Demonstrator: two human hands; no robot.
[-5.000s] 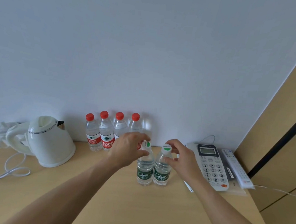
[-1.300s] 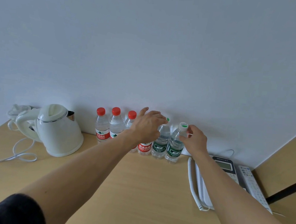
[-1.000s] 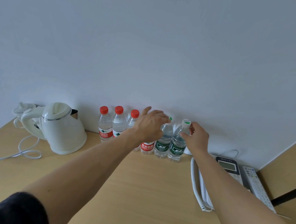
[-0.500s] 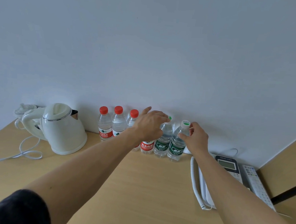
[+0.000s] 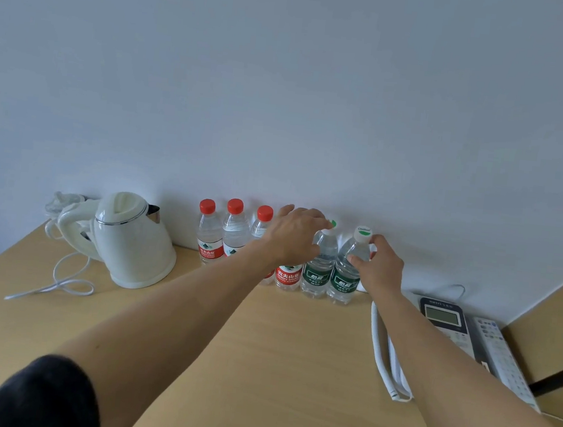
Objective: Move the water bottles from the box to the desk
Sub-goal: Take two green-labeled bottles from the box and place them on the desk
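Both hands grip green-label bottles (upright on the desk [image 5: 260, 349]): left hand [image 5: 293, 237] 1 [image 5: 317, 275], right hand [image 5: 379, 267] another [image 5: 345, 281].

The red labels [image 5: 210, 252] on the red-capped bottles carry white Chinese characters, 农夫山泉, with small Latin print below that seems to read NONGFU SPRING on the label [image 5: 288, 276] beside the green ones. The two green labels [image 5: 316, 276] bear white Chinese characters, too small to make out. The white cap [image 5: 363, 230] has small green lettering, not legible. The telephone [image 5: 443, 317] shows unreadable print above its screen.
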